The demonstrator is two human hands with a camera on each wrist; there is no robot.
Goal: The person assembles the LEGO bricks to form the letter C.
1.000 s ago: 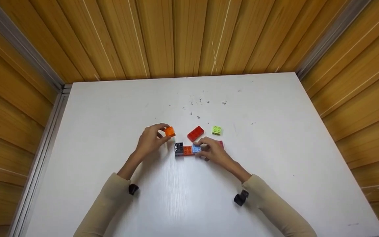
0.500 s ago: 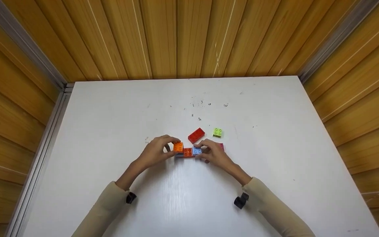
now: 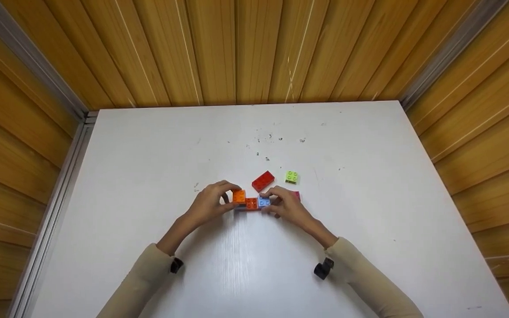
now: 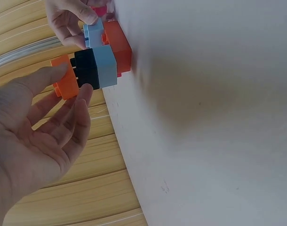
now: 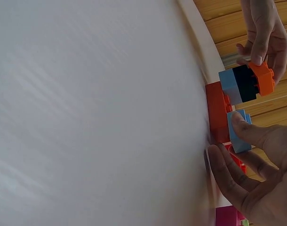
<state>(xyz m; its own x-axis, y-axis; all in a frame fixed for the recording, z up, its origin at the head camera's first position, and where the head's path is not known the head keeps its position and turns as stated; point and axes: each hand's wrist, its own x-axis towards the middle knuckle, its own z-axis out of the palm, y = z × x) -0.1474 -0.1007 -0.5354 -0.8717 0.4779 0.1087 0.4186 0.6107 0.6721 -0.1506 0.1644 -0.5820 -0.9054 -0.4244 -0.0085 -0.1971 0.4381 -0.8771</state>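
Note:
My left hand [image 3: 210, 204] pinches an orange building brick [image 3: 238, 196] between thumb and fingers. The orange brick sits slightly tilted over a black brick [image 4: 86, 69], whose studs partly show between them. Under the black one is a light blue brick [image 4: 106, 66], stacked on one end of a long orange-red brick [image 5: 218, 113] on the table. With thumb and fingers, my right hand [image 3: 289, 206] grips a second light blue brick [image 5: 238, 132] on the other end of that base. The base's studs [image 3: 251, 203] show between the two stacks.
On the white table [image 3: 161, 150], a red brick [image 3: 263, 181] lies just beyond the stack, and a lime green brick [image 3: 291, 177] to its right. A pink brick [image 3: 297, 194] is partly hidden behind my right hand. Wood-patterned walls [image 3: 254, 53] border the back and sides.
My left hand has carried the orange brick right and toward me, from beside the stack to the top of the black brick. My right hand keeps its hold on the light blue brick.

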